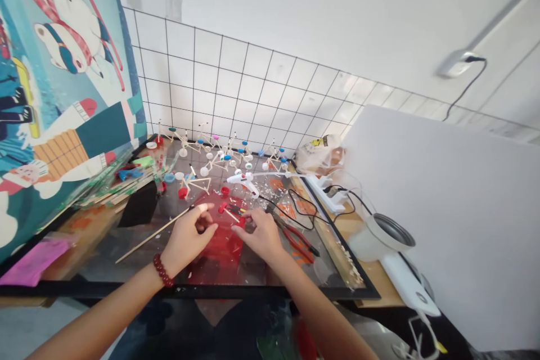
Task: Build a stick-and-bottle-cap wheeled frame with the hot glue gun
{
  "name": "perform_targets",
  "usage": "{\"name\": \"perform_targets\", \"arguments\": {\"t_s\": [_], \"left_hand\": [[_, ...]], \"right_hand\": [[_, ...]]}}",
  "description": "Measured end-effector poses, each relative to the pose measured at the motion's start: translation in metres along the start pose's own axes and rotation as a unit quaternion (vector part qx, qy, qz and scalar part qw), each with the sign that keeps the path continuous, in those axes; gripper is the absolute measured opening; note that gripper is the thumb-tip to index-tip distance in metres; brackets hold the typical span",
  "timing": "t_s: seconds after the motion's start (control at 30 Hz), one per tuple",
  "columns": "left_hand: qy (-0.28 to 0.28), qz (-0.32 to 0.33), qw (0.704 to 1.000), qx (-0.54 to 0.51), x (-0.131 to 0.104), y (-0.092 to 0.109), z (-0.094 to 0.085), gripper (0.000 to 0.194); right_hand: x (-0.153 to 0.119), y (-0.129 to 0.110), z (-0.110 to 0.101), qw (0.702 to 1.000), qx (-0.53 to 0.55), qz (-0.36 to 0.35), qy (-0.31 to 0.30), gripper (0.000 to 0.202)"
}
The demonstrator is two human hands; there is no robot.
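My left hand (188, 238), a red bead bracelet at its wrist, hovers over the red sheet (217, 264). Its fingers are loosely bent and the thumb stands apart, with nothing seen between them. My right hand (262, 234) faces it, thumb and fingers likewise apart. Between the hands lie a red cap (222, 208) and a short pale stick (232, 215); another red piece beside my right fingertips is partly hidden. A long wooden stick (154, 234) lies beside my left hand. Behind them rests a white hot glue gun (244, 179), and red-handled pliers (298, 241) lie right of my right hand.
Several stick-and-cap figures (228, 157) stand at the back before a wire grid (236, 79). Wooden sticks (126, 191) and a black piece (139, 203) lie left. A black cord (291, 222) runs to a power strip (327, 194) near a white container (371, 242).
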State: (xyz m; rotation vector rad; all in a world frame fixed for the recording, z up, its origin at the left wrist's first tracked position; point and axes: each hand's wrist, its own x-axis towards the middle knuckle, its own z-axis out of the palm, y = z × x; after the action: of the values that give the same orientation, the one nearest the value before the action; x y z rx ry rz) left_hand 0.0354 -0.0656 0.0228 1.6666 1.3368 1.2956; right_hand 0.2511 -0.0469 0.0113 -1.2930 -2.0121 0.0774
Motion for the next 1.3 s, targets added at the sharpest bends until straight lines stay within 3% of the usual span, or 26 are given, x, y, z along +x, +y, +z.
{"name": "perform_targets", "arguments": {"t_s": [0.07,0.13,0.23,0.33,0.4,0.53,0.7,0.77,0.83,0.9,1.0,1.07,1.13,1.2,1.23,1.3], "left_hand": [[-0.012,-0.123,0.979,-0.165,-0.001,0.006,0.008,0.037],[0.012,-0.198,0.938,-0.285,0.004,0.011,0.017,0.041],[0.047,-0.232,0.896,-0.376,0.018,0.017,0.029,0.043],[0.036,-0.232,0.888,-0.395,0.034,0.018,0.035,0.041],[0.026,-0.23,0.889,-0.396,0.044,0.019,0.035,0.041],[-0.037,-0.234,0.895,-0.377,0.057,0.019,0.027,0.057],[-0.078,-0.182,0.917,-0.347,0.059,0.018,0.022,0.1],[-0.068,-0.16,0.925,-0.339,0.056,0.017,0.02,0.104],[-0.044,-0.143,0.932,-0.33,0.053,0.016,0.016,0.105],[-0.004,-0.132,0.934,-0.332,0.051,0.015,0.01,0.102],[0.044,-0.119,0.927,-0.353,0.051,0.013,0.003,0.096],[0.052,-0.121,0.921,-0.366,0.053,0.013,0.0,0.095],[0.054,-0.13,0.916,-0.375,0.054,0.013,-0.001,0.096],[0.055,-0.134,0.915,-0.377,0.054,0.015,0.0,0.097],[0.055,-0.134,0.915,-0.377,0.054,0.016,0.0,0.097],[0.043,-0.134,0.917,-0.372,0.051,0.017,0.002,0.099]], "right_hand": [[0.002,-0.006,0.0,0.999,0.015,0.001,0.036,0.028],[0.004,-0.012,0.002,0.998,0.028,-0.013,0.055,0.03],[0.008,-0.017,0.009,0.996,0.034,-0.05,0.065,0.031],[0.012,-0.013,0.01,0.993,0.054,-0.082,0.061,0.031],[0.017,-0.007,0.003,0.989,0.116,-0.086,0.045,0.042],[0.029,0.009,-0.018,0.942,0.329,-0.019,-0.062,0.071],[0.038,0.013,-0.008,0.798,0.546,0.04,-0.252,0.089],[0.037,0.011,0.0,0.787,0.54,0.059,-0.292,0.074],[0.035,0.01,0.0,0.816,0.49,0.086,-0.295,0.041],[0.034,0.014,-0.012,0.857,0.441,0.118,-0.238,0.027],[0.033,0.032,-0.051,0.88,0.444,0.163,-0.055,0.026],[0.029,0.051,-0.086,0.861,0.482,0.153,0.063,0.027],[0.021,0.073,-0.12,0.829,0.521,0.096,0.181,0.039],[0.009,0.093,-0.147,0.814,0.488,0.065,0.308,0.044],[0.002,0.101,-0.156,0.836,0.431,0.061,0.332,0.045],[-0.009,0.107,-0.16,0.927,0.244,0.08,0.272,0.039]]}}
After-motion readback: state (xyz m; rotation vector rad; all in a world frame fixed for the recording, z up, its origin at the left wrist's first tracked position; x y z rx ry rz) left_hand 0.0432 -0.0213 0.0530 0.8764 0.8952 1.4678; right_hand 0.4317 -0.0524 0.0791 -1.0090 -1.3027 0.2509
